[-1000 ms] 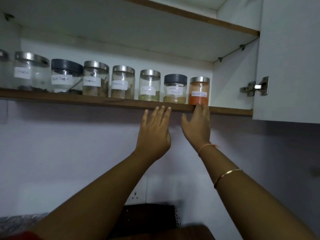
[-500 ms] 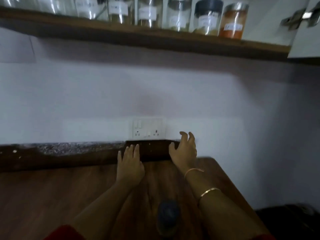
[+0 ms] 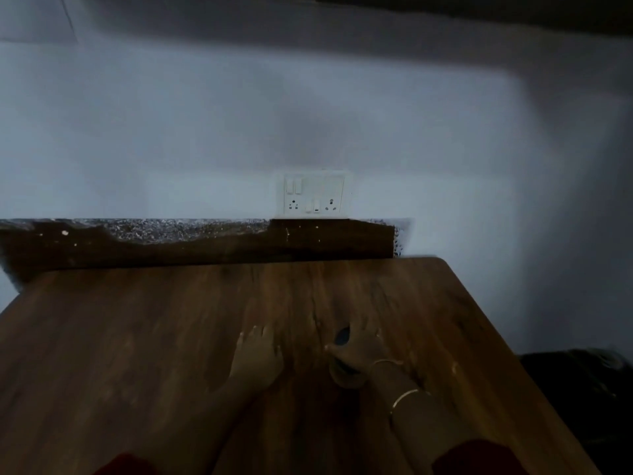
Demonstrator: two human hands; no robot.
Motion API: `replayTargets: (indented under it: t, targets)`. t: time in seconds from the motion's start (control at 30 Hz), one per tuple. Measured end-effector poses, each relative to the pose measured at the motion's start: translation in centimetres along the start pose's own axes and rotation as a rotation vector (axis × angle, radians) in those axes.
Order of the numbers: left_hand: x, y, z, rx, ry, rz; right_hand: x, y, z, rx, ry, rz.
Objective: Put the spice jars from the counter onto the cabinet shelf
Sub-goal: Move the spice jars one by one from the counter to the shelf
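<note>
- Both hands have dropped from shelf height to the counter (image 3: 137,337), and the view has tipped down with them, so the row of stored jars is out of sight.
- Right hand (image 3: 363,351) now sits on top of the jar (image 3: 343,371). Its thumb and fingers curl over the dark lid, though blur hides how firm the hold is.
- Left hand (image 3: 258,354) lies just beside it on the wood, fingers straight and loosely spread, holding nothing.
- That jar stands upright on the counter, near the front and below the socket (image 3: 313,195). No other jar shows on the counter.
- Step in hand, as I judge it: taking hold of this jar.
- Next move probably calls for a settled grip, then a straight lift to the shelf (image 3: 479,12), whose dark underside crosses the top edge.
</note>
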State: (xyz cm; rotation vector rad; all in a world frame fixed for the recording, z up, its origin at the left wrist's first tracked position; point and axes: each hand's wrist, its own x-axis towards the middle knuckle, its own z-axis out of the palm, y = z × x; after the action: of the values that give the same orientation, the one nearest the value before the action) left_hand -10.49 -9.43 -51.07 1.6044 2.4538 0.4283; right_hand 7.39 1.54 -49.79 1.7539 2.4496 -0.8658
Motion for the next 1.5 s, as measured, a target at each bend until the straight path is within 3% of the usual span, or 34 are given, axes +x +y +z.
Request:
replayTargets:
  t: [0.07, 0.23, 0.4, 0.53, 0.67, 0.77, 0.97, 1.17, 1.23, 1.5]
  targets:
    - [-0.1, 0.2, 0.0, -0.002, -0.007, -0.002, 0.3, 0.6, 0.4, -0.03, -0.061, 0.01]
    - [0.3, 0.5, 0.1, -0.121, -0.046, 0.003, 0.9, 1.7, 0.7, -0.023, -0.014, -0.05]
    - [1.2, 2.6, -0.9, -0.602, 0.022, -0.117, 1.2, 0.6, -1.8, 0.215, 0.066, -0.191]
    - [2.2, 4.5, -2.9, -1.011, 0.056, -0.275, 0.8, -1.8, -6.5, 0.494, 0.023, -0.334]
    - [2.8, 6.0, -6.0, -1.523, -0.185, -0.349, -0.9, -4.2, -12.0, 0.603, 0.05, -0.495]
    - [3.3, 7.1, -8.2, -1.82, -0.37, -0.299, -2.3, -5.7, -15.0, 0.656, 0.076, -0.619]
    - [3.1, 10.0, -12.6, -2.064, -0.474, -0.05, -4.6, -7.4, -18.3, 0.819, 0.091, -0.825]
    - [2.4, 12.8, -15.6, -2.038, -0.244, 0.215, -5.1, -8.4, -20.3, 1.055, 0.311, -0.819]
    - [2.0, 13.9, -16.3, -1.96, -0.131, 0.292, -5.2, -8.8, -20.7, 1.144, 0.31, -0.765]
    - [0.5, 16.6, -17.8, -1.48, 0.502, 0.411, -6.4, -10.0, -21.1, 1.19, 0.377, -0.622]
